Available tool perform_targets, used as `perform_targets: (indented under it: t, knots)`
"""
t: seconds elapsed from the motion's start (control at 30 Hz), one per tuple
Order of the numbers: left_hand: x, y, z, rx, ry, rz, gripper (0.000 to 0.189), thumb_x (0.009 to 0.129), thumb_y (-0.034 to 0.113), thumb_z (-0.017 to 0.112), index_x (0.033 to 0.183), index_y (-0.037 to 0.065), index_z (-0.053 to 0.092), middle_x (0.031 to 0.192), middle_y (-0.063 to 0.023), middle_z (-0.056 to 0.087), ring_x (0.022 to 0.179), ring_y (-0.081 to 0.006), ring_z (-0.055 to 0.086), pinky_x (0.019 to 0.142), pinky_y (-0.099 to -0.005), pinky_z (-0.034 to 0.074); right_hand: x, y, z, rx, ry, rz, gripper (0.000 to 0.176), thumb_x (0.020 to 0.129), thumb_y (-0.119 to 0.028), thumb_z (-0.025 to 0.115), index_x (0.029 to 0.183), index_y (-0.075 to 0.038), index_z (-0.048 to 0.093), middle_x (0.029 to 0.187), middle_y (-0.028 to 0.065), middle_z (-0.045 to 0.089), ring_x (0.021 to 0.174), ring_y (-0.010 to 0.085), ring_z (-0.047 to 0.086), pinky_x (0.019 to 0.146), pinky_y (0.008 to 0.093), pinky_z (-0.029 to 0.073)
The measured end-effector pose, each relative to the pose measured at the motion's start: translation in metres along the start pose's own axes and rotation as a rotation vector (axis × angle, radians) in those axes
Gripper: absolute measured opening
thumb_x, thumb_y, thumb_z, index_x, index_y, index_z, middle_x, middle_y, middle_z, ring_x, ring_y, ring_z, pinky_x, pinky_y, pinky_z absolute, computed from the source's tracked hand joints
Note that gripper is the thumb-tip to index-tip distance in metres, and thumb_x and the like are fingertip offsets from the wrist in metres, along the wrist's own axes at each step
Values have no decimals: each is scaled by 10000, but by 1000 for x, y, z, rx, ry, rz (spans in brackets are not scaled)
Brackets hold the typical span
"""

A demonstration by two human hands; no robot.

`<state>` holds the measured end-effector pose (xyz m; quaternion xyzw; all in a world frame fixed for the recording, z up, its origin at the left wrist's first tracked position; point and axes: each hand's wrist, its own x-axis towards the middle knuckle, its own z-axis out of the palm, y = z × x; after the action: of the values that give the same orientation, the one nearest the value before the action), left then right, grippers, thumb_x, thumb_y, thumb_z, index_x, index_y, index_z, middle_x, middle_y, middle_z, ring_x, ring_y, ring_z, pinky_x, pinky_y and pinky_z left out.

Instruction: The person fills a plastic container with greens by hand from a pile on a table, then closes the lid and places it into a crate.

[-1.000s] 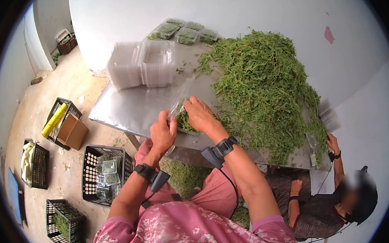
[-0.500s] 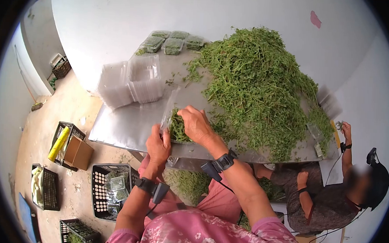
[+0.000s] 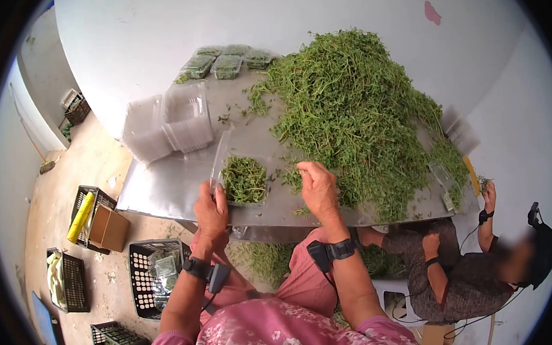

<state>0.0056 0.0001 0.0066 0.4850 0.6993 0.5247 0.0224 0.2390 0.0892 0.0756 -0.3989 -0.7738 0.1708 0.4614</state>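
Observation:
An open clear plastic box [image 3: 244,180] filled with green sprigs lies near the table's front edge, its lid raised on the left. My left hand [image 3: 212,208] grips the box's left side, thumb and fingers pressed on the plastic. To the right of the box, my right hand [image 3: 318,186] is over the metal table, fingers curled together beside loose sprigs; whatever they pinch is too small to make out. Behind it rises a large heap of greens [image 3: 354,101]. Nested empty boxes [image 3: 188,118] stand at the back left of the open one.
Filled, closed boxes [image 3: 226,66] sit at the table's back left. Black crates [image 3: 141,271] and a cardboard box [image 3: 109,227] stand on the floor at left. At right, another person [image 3: 464,276] sits by the table, sprigs in one raised hand.
My right hand has left the box and moved right, uncovering the greens inside. My left hand still holds the box's left side. The whole view has shifted slightly.

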Motion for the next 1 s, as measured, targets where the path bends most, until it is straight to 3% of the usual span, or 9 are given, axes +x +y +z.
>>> perform_targets:
  t: [0.1,0.2,0.3,0.4,0.5,0.6,0.7,0.8,1.0]
  knots:
    - [0,-4,2,-17,-1,-6,183,949,201,519,1067,62,525,677,-186,620,635,-406,618,572,-477,458,-4,45,-10,-107,151,100,135,847,-2,560,964,-18,624,901,179,651,836,371,631,737,418,505]
    - [0,1,1,-30,-16,-33,176,951,203,515,1062,66,525,677,-187,618,636,-410,616,575,-480,457,-11,61,-12,-162,150,206,138,841,-16,578,968,-20,631,890,178,659,835,375,631,744,429,503]
    - [0,1,4,-60,76,65,125,960,148,524,938,25,533,599,-97,528,500,-195,508,496,-342,410,-12,54,-6,-239,-14,231,188,844,-66,617,1028,-26,619,969,180,625,937,381,607,799,445,492]
    - [0,-4,5,-47,67,54,123,961,147,526,948,26,540,601,-92,525,499,-185,502,498,-334,411,-11,49,3,-260,-217,243,392,849,-191,663,1188,-24,558,1130,196,544,1041,388,567,864,456,480]
    - [0,-5,3,-15,12,2,172,944,209,524,1042,68,522,649,-184,606,614,-410,608,562,-483,449,-3,34,6,-301,-359,275,621,835,-307,686,1337,-17,462,1225,215,473,1095,382,550,909,452,476]
    - [0,-6,3,-25,12,1,170,943,210,526,1036,67,520,642,-183,604,607,-411,605,559,-485,446,1,18,12,-440,-386,239,551,843,-291,680,1289,-15,512,1202,203,494,1086,369,552,903,453,477]
    - [0,-6,4,-18,19,19,177,944,209,527,1045,65,522,637,-180,603,601,-408,606,553,-481,445,3,20,21,-487,-476,165,363,856,-216,653,1151,-14,588,1108,204,544,997,377,584,833,457,501]
    - [0,-3,7,-48,77,52,127,961,151,528,957,27,550,609,-89,527,509,-180,499,509,-331,416,2,38,30,-456,-419,123,174,847,-119,634,995,-28,625,983,178,585,863,390,591,739,456,493]
    - [0,-2,4,-38,64,27,137,963,163,526,957,28,551,619,-95,537,516,-192,510,513,-337,420,0,49,21,-253,-4,46,83,854,-54,583,929,-30,610,911,166,597,839,396,598,711,464,500]
